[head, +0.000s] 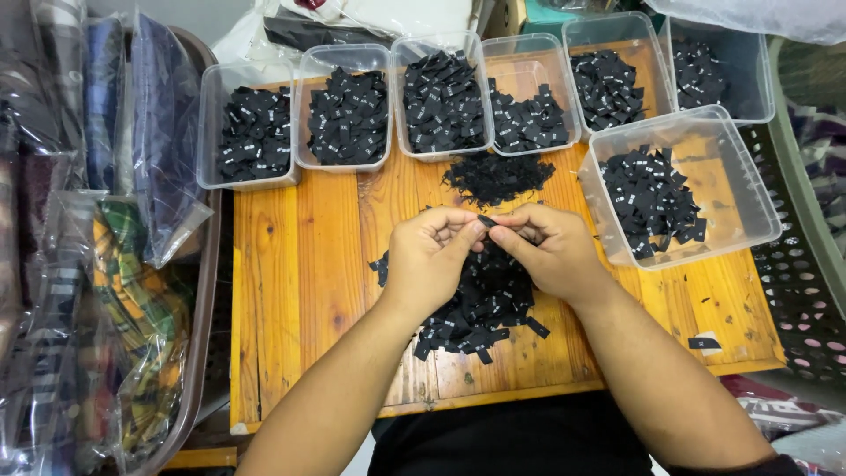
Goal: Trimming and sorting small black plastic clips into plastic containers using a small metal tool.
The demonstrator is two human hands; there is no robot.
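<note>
Over a small wooden table (300, 291), my left hand (429, 256) and my right hand (546, 251) meet fingertip to fingertip. Both pinch one small black fabric label (486, 221) between thumbs and forefingers. Beneath the hands lies a heap of black labels with white marks (480, 308). A second, smaller heap of black scraps (495, 179) sits just beyond the hands.
Several clear plastic tubs of black labels line the table's far edge (254, 134) (348, 110) (442, 97) (529, 110) (610, 84), and a bigger tub (731, 189) stands at the right. Bagged folded fabrics (132, 176) stack on the left. A perforated basket (806, 300) is at the right.
</note>
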